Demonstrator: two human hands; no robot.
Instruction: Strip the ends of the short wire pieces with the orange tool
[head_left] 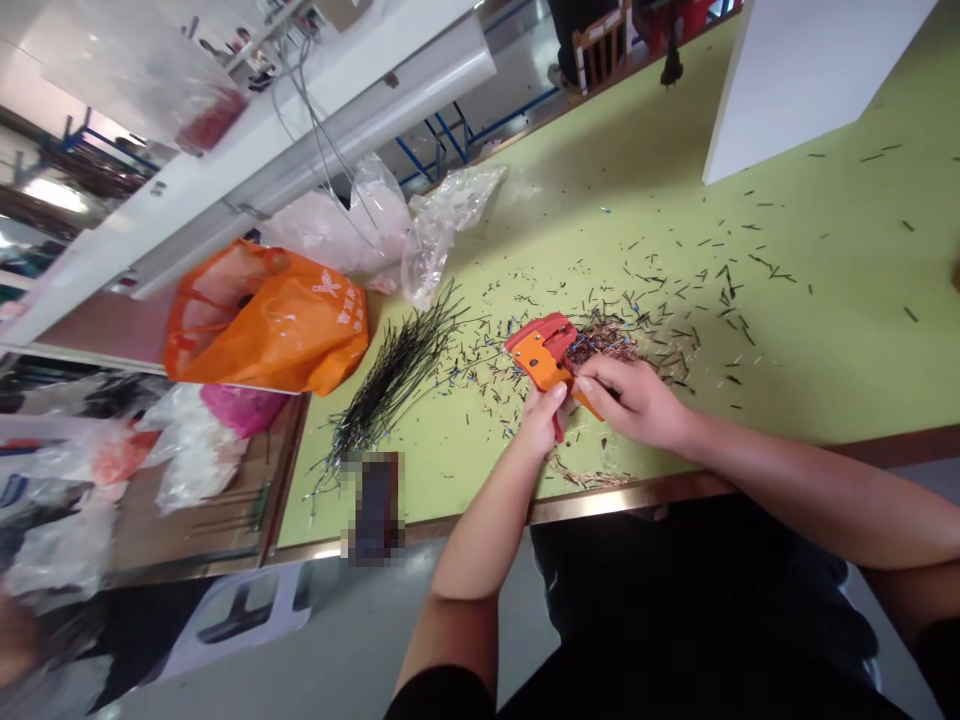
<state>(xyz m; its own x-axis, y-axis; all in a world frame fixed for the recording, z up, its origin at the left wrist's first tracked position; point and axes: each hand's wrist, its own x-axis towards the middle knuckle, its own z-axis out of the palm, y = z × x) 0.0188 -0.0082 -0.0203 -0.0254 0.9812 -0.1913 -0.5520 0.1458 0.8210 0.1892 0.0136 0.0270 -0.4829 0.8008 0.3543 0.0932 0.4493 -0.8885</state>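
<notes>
The left hand (pixel 544 418) grips the orange-and-red tool (pixel 536 358) over the bench (pixel 435 475), near its front edge; the right hand (pixel 641 402) is pinched closed beside it, on what I cannot tell; steady handles and fingertips clear of the jaws should help; black wires (pixel 405 370) lie toward the bench's left edge.

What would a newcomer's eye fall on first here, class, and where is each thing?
Probably the orange-and-red hand tool, held in the left hand above the green table. Next might come the bright orange bag toward the picture's left, then the bundle of black wires lying between bag and tool.
</notes>
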